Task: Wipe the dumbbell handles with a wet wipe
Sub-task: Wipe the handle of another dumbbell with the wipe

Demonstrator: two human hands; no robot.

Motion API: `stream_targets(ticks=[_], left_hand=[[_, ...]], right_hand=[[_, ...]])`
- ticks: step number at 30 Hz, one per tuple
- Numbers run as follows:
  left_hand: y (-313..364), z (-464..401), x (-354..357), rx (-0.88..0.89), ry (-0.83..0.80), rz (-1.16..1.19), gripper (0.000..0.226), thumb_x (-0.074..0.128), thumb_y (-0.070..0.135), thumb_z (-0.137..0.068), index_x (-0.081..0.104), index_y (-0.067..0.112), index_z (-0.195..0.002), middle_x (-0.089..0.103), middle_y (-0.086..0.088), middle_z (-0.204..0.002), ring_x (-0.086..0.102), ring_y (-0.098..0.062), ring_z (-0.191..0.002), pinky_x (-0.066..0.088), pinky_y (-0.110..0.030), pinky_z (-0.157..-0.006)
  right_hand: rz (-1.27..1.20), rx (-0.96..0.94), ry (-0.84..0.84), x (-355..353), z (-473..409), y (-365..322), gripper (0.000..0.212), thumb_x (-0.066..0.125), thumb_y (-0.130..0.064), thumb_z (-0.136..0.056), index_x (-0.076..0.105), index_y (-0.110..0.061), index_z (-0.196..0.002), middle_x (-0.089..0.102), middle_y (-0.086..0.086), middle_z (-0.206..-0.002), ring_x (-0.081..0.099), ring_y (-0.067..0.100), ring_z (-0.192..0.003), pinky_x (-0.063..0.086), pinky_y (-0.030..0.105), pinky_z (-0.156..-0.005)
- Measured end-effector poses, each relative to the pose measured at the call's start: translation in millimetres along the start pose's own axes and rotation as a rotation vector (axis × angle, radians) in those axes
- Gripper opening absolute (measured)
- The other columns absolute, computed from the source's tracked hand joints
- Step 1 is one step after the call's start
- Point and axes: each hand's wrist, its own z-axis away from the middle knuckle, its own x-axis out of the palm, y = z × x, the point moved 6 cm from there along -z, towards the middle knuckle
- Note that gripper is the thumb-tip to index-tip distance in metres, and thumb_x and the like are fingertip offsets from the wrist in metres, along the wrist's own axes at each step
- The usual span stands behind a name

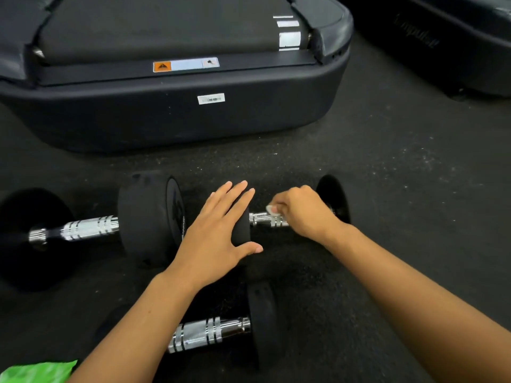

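While my left hand (218,233) is lying flat, fingers spread on the dumbbell (265,219)'s black end, my right hand (301,210) is pinching the wet wipe (272,210) against its chrome handle.

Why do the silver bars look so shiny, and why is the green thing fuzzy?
Head view: the dumbbell handle throws back bright glare from the light; the green packet sits at the blurry frame corner; the treadmill edge bends from the wide lens.
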Motion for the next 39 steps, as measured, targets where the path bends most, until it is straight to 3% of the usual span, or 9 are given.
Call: stream_targets(ticks=[6,9,15,18,23,27,31,35,39], left_hand=[[-1.8,-3.5,0.2,-0.001,-0.012,-0.003,0.092,0.066,0.052,-0.076,0.011,0.032,-0.147,0.000,0.021,-0.153,-0.015,0.004,-0.137,-0.009,-0.018,-0.109],[-0.8,-2.0,1.4,0.000,-0.014,0.006,0.091,0.065,0.052,-0.076,0.011,0.032,-0.147,0.000,0.021,-0.154,-0.016,0.004,-0.138,-0.006,-0.021,-0.110],[-1.5,-1.4,0.9,0.000,-0.013,0.008,0.091,0.064,0.052,-0.076,0.011,0.033,-0.147,-0.001,0.022,-0.153,-0.016,0.005,-0.137,-0.005,-0.022,-0.109],[-0.7,-0.7,2.1,0.007,-0.013,0.004,0.091,0.064,0.053,-0.077,0.010,0.033,-0.147,-0.001,0.021,-0.153,-0.016,0.004,-0.137,-0.007,-0.021,-0.109],[-1.6,-1.9,1.7,0.000,-0.014,0.009,0.091,0.064,0.053,-0.076,0.011,0.033,-0.147,0.000,0.021,-0.154,-0.016,0.005,-0.138,-0.005,-0.023,-0.111],[-1.1,-2.7,1.6,0.000,-0.002,0.025,0.091,0.066,0.052,-0.076,0.013,0.032,-0.147,0.002,0.020,-0.154,-0.014,0.005,-0.138,-0.002,-0.024,-0.111],[-1.9,-2.2,1.2,-0.002,-0.006,0.028,0.092,0.066,0.051,-0.075,0.013,0.032,-0.147,0.002,0.020,-0.154,-0.014,0.004,-0.138,0.002,-0.027,-0.113],[-1.0,-0.8,0.8,0.006,0.005,0.019,0.092,0.067,0.051,-0.074,0.014,0.031,-0.147,0.004,0.019,-0.154,-0.012,0.003,-0.139,0.002,-0.027,-0.114],[-1.5,-0.8,0.6,-0.001,-0.007,0.027,0.093,0.067,0.051,-0.074,0.013,0.033,-0.147,0.003,0.021,-0.153,-0.013,0.005,-0.138,-0.001,-0.024,-0.112]], right_hand=[[0.055,-0.219,0.087,16.5,9.2,-32.4,0.022,0.057,-0.019,-0.088,0.068,-0.015,-0.106,0.070,0.010,-0.102,0.064,0.033,-0.096,0.051,0.042,-0.080],[-0.044,-0.159,0.099,8.3,11.9,-19.0,0.025,0.057,-0.025,-0.090,0.068,-0.014,-0.110,0.068,0.005,-0.112,0.062,0.026,-0.106,0.049,0.041,-0.088],[0.153,-0.355,0.104,18.0,22.3,-37.9,0.020,0.059,-0.011,-0.082,0.068,-0.006,-0.098,0.070,0.011,-0.098,0.066,0.031,-0.091,0.055,0.042,-0.071],[0.146,-0.206,0.115,10.2,10.6,-22.8,0.018,0.054,-0.017,-0.089,0.067,-0.011,-0.100,0.070,0.010,-0.096,0.065,0.032,-0.089,0.052,0.043,-0.073],[0.112,-0.381,0.103,16.5,27.4,-42.6,0.025,0.060,-0.007,-0.079,0.068,-0.003,-0.103,0.069,0.015,-0.105,0.065,0.032,-0.098,0.055,0.043,-0.078],[0.139,-0.205,0.087,11.7,9.3,-30.6,0.019,0.055,-0.014,-0.087,0.067,-0.010,-0.101,0.070,0.010,-0.099,0.064,0.032,-0.092,0.051,0.043,-0.076],[0.099,-0.344,0.086,16.0,22.9,-37.4,0.027,0.057,-0.007,-0.082,0.067,-0.006,-0.108,0.068,0.013,-0.109,0.064,0.029,-0.101,0.052,0.042,-0.082],[0.110,-0.160,0.054,11.2,7.2,-20.1,0.017,0.053,-0.014,-0.089,0.067,-0.014,-0.099,0.070,0.010,-0.089,0.065,0.030,-0.085,0.052,0.042,-0.072],[0.092,-0.170,0.045,10.6,11.3,-12.8,0.018,0.056,-0.014,-0.087,0.067,-0.015,-0.101,0.071,0.008,-0.090,0.066,0.028,-0.085,0.053,0.042,-0.073]])
